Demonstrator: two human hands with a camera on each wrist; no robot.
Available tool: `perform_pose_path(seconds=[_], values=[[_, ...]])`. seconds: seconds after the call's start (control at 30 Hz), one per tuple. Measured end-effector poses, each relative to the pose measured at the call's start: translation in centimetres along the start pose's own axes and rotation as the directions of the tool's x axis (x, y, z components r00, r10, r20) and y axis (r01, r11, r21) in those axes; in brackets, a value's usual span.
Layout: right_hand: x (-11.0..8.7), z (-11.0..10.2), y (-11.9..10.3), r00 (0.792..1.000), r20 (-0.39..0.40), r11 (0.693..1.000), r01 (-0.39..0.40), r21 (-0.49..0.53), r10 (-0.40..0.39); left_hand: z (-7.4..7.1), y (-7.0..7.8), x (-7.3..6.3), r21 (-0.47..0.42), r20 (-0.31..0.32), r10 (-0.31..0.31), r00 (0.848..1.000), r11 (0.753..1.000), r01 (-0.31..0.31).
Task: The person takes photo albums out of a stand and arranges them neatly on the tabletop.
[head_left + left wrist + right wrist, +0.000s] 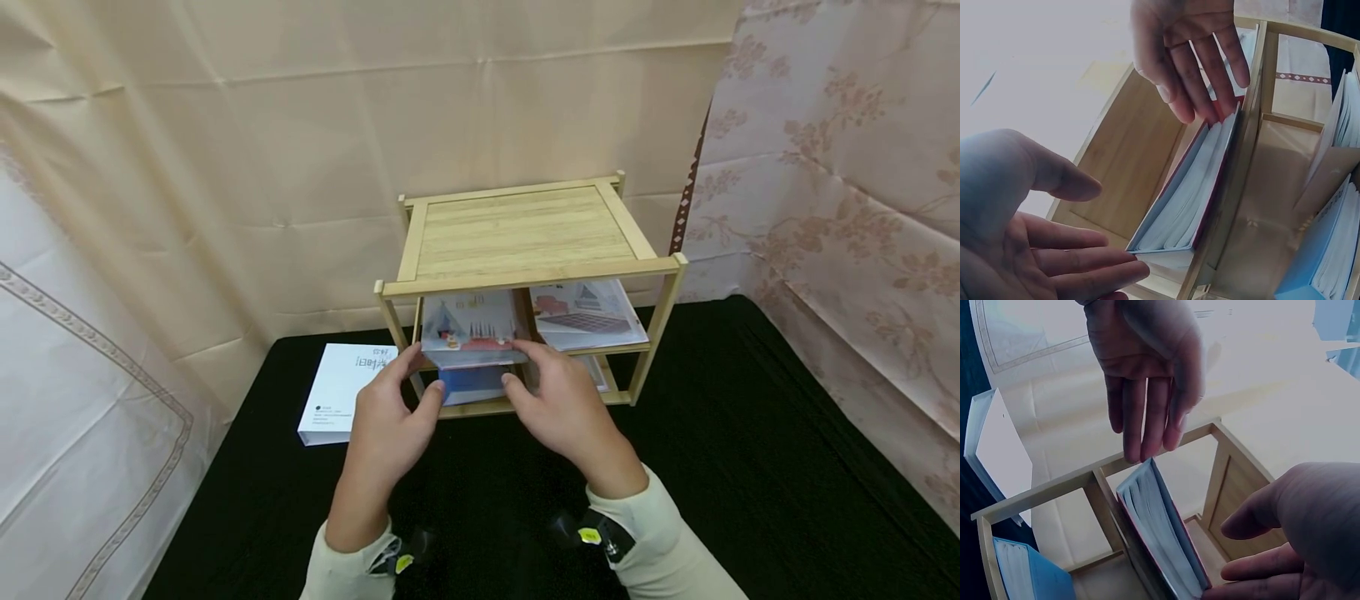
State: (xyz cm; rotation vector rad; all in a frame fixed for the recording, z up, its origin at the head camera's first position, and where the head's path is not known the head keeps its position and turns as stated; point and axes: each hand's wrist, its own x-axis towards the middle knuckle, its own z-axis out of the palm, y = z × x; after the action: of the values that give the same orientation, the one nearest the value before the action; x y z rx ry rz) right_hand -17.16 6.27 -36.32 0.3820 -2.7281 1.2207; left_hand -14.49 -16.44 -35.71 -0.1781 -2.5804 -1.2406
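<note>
A wooden two-tier rack holds a book with an illustrated cover on the left of its middle shelf. My left hand is at the book's left front corner, fingers extended and thumb apart. At its right front side is my right hand, with fingers likewise extended. In the left wrist view, the fingertips meet a corner of the book. The right wrist view has the fingertips beside the opposite corner of the same book. Neither thumb presses on it. A blue book lies below on the bottom shelf.
Another illustrated book rests on the right of the middle shelf. A white book lies on the black tablecloth left of the rack. Behind hangs a beige curtain, with a floral cloth at the right.
</note>
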Motion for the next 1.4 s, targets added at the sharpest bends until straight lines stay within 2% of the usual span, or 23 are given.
perform_pose_path(seconds=[0.27,0.47,0.8,0.93,1.03,1.13,1.27,1.4], values=[[-0.3,-0.5,-0.1,1.000,-0.019,1.000,0.005,-0.026,-0.005,-0.3,0.0,0.0,0.012,-0.077,-0.013,0.997,1.000,0.014],[-0.2,-0.9,0.1,0.999,-0.048,1.000,0.004,-0.030,-0.006,-0.4,-0.1,0.1,-0.024,-0.122,-0.013,0.993,1.000,0.010],[-0.2,-1.2,0.4,0.998,-0.052,0.999,0.021,-0.032,-0.022,-0.7,-0.2,0.0,-0.031,-0.143,-0.026,0.989,0.999,0.022],[-0.1,-1.4,0.8,0.998,-0.055,1.000,0.023,0.021,-0.022,-0.9,-0.6,0.4,-0.046,-0.146,-0.062,0.987,0.997,0.056],[0.1,-1.9,1.3,0.998,-0.060,0.999,0.004,0.041,-0.002,-1.0,-1.1,0.8,-0.046,-0.124,-0.110,0.986,0.993,0.105],[0.4,-2.4,2.0,0.998,-0.051,0.999,-0.049,0.002,0.049,-0.9,-1.7,1.3,-0.034,-0.048,-0.168,0.985,0.985,0.166],[0.7,-3.0,2.9,0.992,0.022,0.992,-0.125,-0.028,0.126,-0.6,-2.5,1.8,-0.020,0.059,-0.234,0.970,0.972,0.236],[1.2,-2.7,3.5,0.978,0.105,0.983,-0.184,0.024,0.181,-0.3,-3.0,2.2,-0.009,0.085,-0.247,0.965,0.969,0.249]])
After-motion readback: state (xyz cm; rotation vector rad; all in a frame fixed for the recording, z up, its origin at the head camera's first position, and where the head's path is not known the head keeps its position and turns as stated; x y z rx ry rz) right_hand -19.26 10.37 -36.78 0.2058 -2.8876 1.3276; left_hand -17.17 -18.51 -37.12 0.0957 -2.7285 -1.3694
